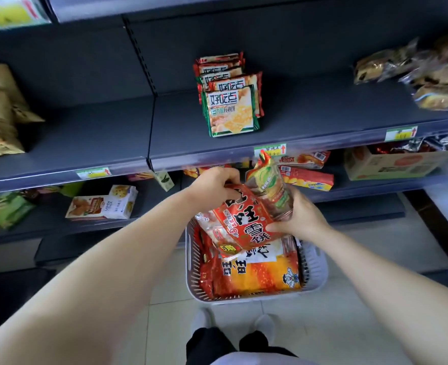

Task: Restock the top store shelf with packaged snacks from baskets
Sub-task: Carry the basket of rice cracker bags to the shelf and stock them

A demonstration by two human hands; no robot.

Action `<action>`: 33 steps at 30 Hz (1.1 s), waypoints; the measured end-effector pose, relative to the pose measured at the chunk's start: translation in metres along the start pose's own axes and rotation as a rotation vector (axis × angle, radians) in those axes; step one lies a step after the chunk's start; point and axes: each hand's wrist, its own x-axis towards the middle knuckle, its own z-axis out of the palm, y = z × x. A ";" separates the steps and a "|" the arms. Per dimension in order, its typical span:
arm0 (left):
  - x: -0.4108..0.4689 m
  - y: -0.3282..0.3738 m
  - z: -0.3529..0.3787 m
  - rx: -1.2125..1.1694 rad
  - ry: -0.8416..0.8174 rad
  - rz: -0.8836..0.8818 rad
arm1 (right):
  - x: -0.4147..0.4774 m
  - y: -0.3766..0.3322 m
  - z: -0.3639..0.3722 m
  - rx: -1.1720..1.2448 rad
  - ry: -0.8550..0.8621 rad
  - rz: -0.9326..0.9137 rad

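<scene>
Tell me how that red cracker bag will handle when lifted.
Probably light: the red bag looks puffy and air-filled. Likely floppy and slick, since its glossy film bends between the left hand and right hand. Contents may crack if squeezed.

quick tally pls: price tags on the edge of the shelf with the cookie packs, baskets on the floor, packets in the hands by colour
price tags: 3
basket: 1
red packet: 1
green packet: 1
total: 6

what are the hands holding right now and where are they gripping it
A red pack: the left hand grips its far end, the right hand its near right edge, together with a green pack behind it.
</scene>
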 end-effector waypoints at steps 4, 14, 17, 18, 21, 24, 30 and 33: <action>0.002 0.005 -0.004 0.077 0.022 0.045 | -0.005 0.003 0.004 0.182 0.024 0.057; 0.010 0.007 0.006 -0.038 0.470 -0.062 | -0.010 0.016 0.006 0.409 0.209 0.134; 0.008 -0.001 0.002 -0.088 0.509 -0.199 | -0.006 0.029 0.003 0.607 0.211 0.193; 0.007 -0.005 0.002 -0.108 0.509 -0.248 | -0.006 0.031 0.002 0.676 0.214 0.209; 0.005 -0.023 0.007 -0.109 0.447 -0.406 | -0.004 0.034 0.000 0.795 0.255 0.244; -0.001 -0.043 0.027 -0.101 0.292 -0.521 | -0.004 0.035 0.000 0.760 0.331 0.244; -0.006 -0.080 0.098 -0.167 0.024 -0.710 | -0.012 0.044 0.014 0.534 0.432 0.235; -0.011 -0.092 0.129 -0.328 -0.047 -0.869 | -0.019 0.052 0.022 0.498 0.436 0.236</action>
